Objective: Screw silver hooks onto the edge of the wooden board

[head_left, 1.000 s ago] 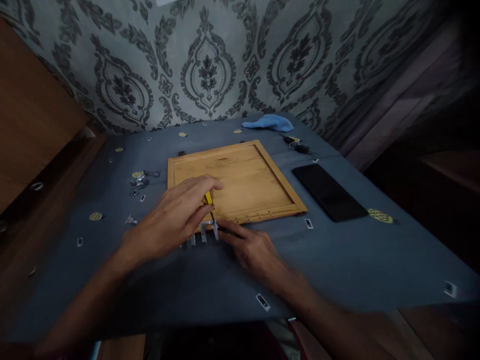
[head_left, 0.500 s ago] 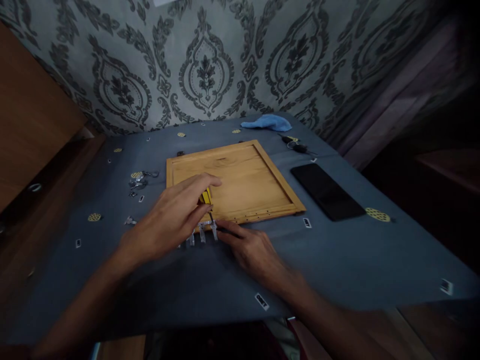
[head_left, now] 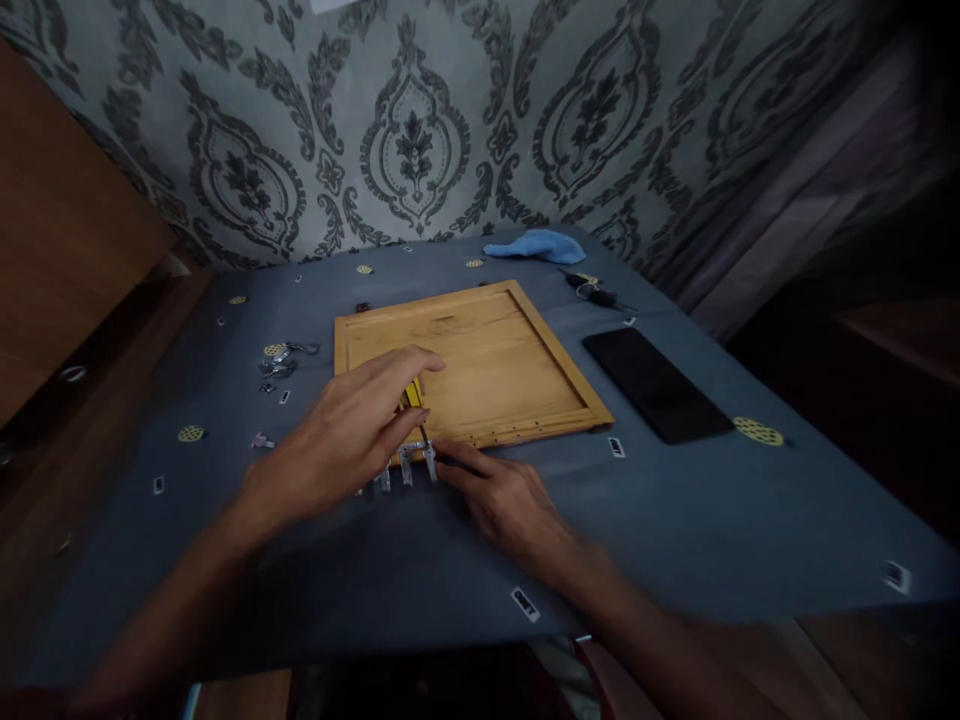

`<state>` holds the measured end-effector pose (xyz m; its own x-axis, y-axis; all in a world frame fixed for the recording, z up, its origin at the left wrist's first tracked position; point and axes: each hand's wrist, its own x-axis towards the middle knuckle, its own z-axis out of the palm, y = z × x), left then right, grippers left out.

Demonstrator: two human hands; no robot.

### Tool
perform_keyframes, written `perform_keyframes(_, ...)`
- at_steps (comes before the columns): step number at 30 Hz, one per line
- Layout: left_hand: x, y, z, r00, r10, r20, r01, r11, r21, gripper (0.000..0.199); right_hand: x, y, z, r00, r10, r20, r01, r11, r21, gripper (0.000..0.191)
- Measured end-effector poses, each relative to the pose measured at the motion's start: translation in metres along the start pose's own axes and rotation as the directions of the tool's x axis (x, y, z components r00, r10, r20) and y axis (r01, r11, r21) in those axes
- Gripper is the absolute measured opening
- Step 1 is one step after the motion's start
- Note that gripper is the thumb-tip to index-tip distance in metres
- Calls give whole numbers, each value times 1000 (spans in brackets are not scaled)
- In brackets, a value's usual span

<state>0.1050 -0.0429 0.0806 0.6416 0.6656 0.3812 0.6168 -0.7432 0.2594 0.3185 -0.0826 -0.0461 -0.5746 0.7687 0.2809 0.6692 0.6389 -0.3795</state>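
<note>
My left hand (head_left: 341,425) is closed around the yellow handle of a screwdriver (head_left: 412,392). Its thin shaft points down to the near edge of a framed wooden panel (head_left: 495,360). There the tip meets one of several small shiny brackets (head_left: 430,462) lined up along that edge. My right hand (head_left: 504,497) has its thumb and forefinger pressed together at this last bracket, steadying it from the right. The exact spot where the tip rests is hidden by the fingers. Left of the panel lie loose metal pieces (head_left: 279,362) and a single small one (head_left: 262,440).
A black phone (head_left: 656,385) lies right of the panel on the blue-grey tablecloth (head_left: 660,540). Behind it are a black tool-like item (head_left: 595,291) and a blue cloth (head_left: 536,246). A patterned wall (head_left: 412,130) rises at the back; a wooden cabinet (head_left: 67,230) stands left.
</note>
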Motion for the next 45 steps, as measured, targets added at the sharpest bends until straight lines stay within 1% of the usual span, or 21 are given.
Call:
perform_keyframes(4, 1, 1, 4, 996, -89, 20, 86, 991, 105, 27, 1, -1, 0, 1000, 2, 3, -2, 1000, -3, 56)
perform_keyframes(6, 1, 1, 6, 995, -98, 18, 95, 987, 130, 24, 1, -1, 0, 1000, 0, 5, 0, 1000, -7, 56)
perform_keyframes(8, 0, 0, 6, 998, -60, 6, 59, 995, 80, 21, 1, -1, 0, 1000, 2, 8, -2, 1000, -7, 57)
perform_keyframes(11, -2, 0, 3, 1000, -12, -16, 12, 1000, -4, 25, 0, 0, 0, 1000, 15, 15, -15, 1000, 1, 58)
perform_keyframes(15, -3, 0, 1, 999, -37, 12, 37, 999, 1, 27, 1, 0, 0, 1000, -2, 7, 2, 1000, 2, 56)
perform_keyframes(18, 0, 2, 2, 993, -100, 57, 96, 994, 60, 27, 1, -1, 0, 1000, -14, -9, 14, 1000, 2, 56)
perform_keyframes(20, 1, 2, 3, 991, -119, 54, 113, 989, 99, 26, 1, -1, -1, 1000, -8, -8, 8, 1000, 0, 57)
perform_keyframes(22, 1, 2, 3, 996, -87, 34, 84, 993, 83, 24, 1, -1, -1, 1000, 0, -2, 0, 1000, -5, 57)
perform_keyframes(25, -2, 1, 2, 999, -44, 20, 44, 999, 8, 29, 1, -1, 0, 1000, 4, 3, -4, 1000, -8, 57)
perform_keyframes(29, -7, -3, -1, 996, -71, 59, 72, 997, -22, 34, 1, -1, -1, 1000, 8, 13, -8, 1000, -7, 59)
perform_keyframes(32, -8, -4, -4, 993, -50, 103, 55, 997, -48, 36, 1, -1, -1, 1000, 8, 11, -8, 1000, -6, 58)
perform_keyframes(35, -6, -4, -12, 995, -33, 98, 39, 998, -53, 34, 1, -2, -1, 1000, 7, 11, -7, 1000, 6, 58)
perform_keyframes(38, -4, -3, -20, 993, -77, 87, 80, 996, -32, 34, 1, -1, -1, 1000, 7, 14, -7, 1000, 4, 59)
perform_keyframes(40, -4, -2, -23, 992, -85, 93, 88, 996, -24, 33, 1, -1, -1, 1000, 6, 10, -6, 1000, 3, 58)
perform_keyframes(42, -4, -2, -21, 992, -75, 99, 78, 997, -21, 32, 1, -1, -1, 1000, 5, 4, -5, 1000, 7, 58)
perform_keyframes(45, -7, -3, -14, 993, -77, 91, 79, 997, -15, 34, 1, -1, 0, 1000, 12, 3, -12, 1000, 5, 56)
